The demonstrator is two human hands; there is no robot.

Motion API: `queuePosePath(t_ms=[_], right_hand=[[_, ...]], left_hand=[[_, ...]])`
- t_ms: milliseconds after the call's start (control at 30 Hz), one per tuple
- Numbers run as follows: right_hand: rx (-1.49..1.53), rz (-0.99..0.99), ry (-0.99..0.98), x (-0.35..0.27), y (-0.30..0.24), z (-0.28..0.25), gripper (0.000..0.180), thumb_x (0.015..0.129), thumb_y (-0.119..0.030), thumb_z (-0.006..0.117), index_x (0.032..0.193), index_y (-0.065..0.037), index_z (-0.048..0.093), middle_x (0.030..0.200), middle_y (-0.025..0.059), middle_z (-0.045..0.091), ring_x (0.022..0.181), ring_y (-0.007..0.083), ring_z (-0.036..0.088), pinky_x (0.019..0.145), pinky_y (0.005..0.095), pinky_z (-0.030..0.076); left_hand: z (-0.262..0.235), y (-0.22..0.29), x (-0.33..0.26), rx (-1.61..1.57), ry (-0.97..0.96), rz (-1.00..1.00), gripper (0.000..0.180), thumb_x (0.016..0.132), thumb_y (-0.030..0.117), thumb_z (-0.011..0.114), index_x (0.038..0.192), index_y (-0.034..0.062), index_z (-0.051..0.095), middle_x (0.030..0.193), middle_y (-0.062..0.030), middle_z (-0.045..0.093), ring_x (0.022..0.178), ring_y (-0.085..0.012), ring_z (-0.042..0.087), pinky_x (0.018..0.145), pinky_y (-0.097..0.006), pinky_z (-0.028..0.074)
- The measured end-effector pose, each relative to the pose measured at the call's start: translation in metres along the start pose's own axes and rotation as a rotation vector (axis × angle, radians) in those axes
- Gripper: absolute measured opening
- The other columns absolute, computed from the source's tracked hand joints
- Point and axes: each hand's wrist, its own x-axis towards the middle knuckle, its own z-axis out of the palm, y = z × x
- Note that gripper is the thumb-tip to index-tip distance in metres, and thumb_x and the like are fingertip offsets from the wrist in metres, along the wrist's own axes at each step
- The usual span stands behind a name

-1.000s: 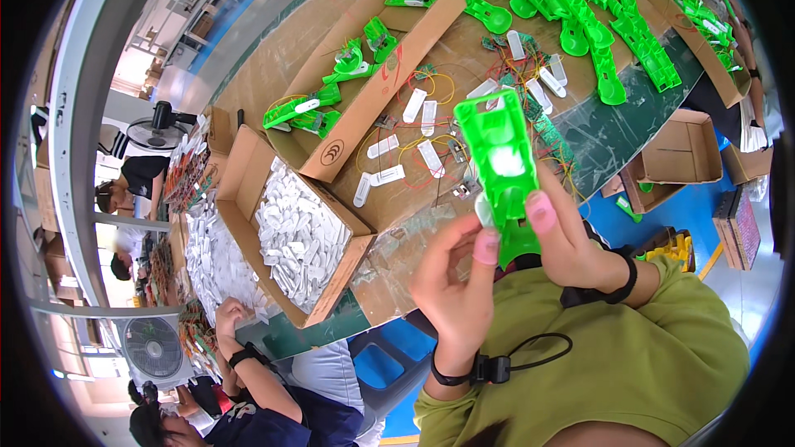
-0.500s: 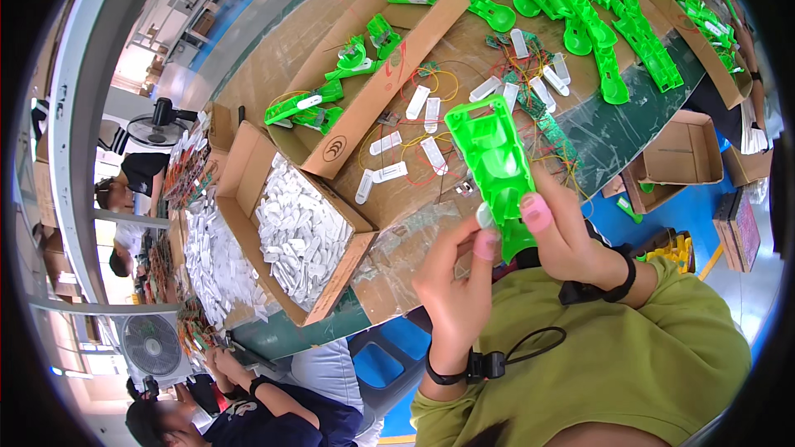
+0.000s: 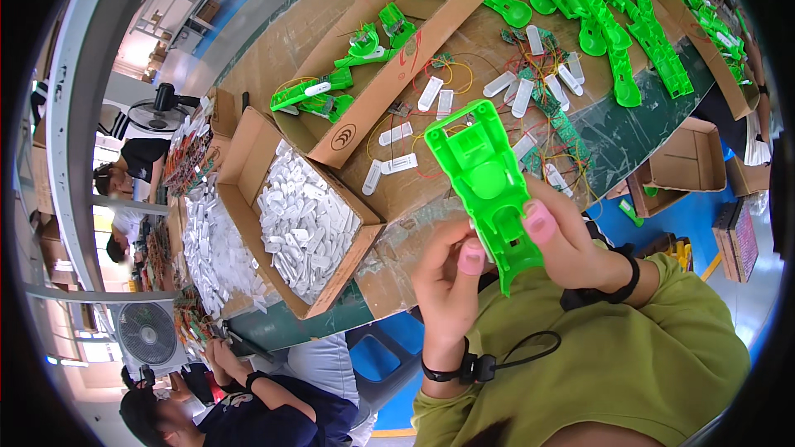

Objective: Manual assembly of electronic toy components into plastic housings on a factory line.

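Observation:
I hold a bright green plastic housing half (image 3: pixel 487 174) up in front of me, its hollow ribbed inside facing me. My right hand (image 3: pixel 571 248) grips its lower right edge, the thumb in a pink finger cover pressing on the rim. My left hand (image 3: pixel 447 281) is closed at the lower left edge, its pink-covered thumb against the side. A pale sliver shows by the left fingertips; most of it is hidden. Beyond the housing, white oblong plastic pieces (image 3: pixel 522 98) lie on the table among green circuit boards (image 3: pixel 565 126) and thin coloured wires.
A cardboard box of white pieces (image 3: pixel 331 302) stands at left. Behind it, a long cardboard tray (image 3: pixel 397 66) holds wired green housings. More green housings (image 3: pixel 596 16) are piled at the far right. A co-worker (image 3: pixel 273 401) sits at lower left; a fan (image 3: pixel 147 333) is nearby.
The housing has come lower and tilted, so its inside faces me more fully. The white piece that showed at my left fingertips is now mostly hidden. My view has shifted slightly.

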Motion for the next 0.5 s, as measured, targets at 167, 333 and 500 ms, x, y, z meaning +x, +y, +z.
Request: queuePosePath(t_ms=[167, 333, 500], right_hand=[[-0.297, 0.043, 0.001, 0.000, -0.004, -0.007, 0.034, 0.089, -0.028, 0.034, 0.101, 0.002, 0.045, 0.064, 0.0075, 0.049, 0.057, 0.0125, 0.048, 0.051, 0.0251, 0.038], [-0.424, -0.034, 0.013, 0.000, -0.005, -0.005, 0.034, 0.088, -0.027, 0.036, 0.102, 0.003, 0.043, 0.061, 0.0111, 0.050, 0.052, 0.0209, 0.053, 0.048, 0.0303, 0.041], [-0.504, -0.143, 0.043, -0.001, 0.003, -0.002, 0.034, 0.088, -0.026, 0.037, 0.103, 0.004, 0.042, 0.059, 0.0123, 0.050, 0.051, 0.0252, 0.054, 0.048, 0.0314, 0.041]], left_hand=[[-0.004, 0.006, -0.006, -0.019, 0.082, -0.133, 0.014, 0.079, 0.006, 0.057, 0.089, -0.0027, 0.054, 0.077, -0.0043, 0.054, 0.072, -0.0111, 0.055, 0.064, -0.024, 0.046], [0.002, 0.011, -0.009, 0.318, 0.113, 0.003, 0.012, 0.075, 0.004, 0.061, 0.082, -0.0034, 0.054, 0.076, -0.0072, 0.055, 0.067, -0.0122, 0.055, 0.058, -0.023, 0.047], [0.004, 0.008, -0.011, 0.429, 0.126, 0.137, 0.014, 0.073, 0.003, 0.063, 0.080, -0.0038, 0.054, 0.075, -0.0081, 0.054, 0.063, -0.0122, 0.054, 0.056, -0.023, 0.047]])
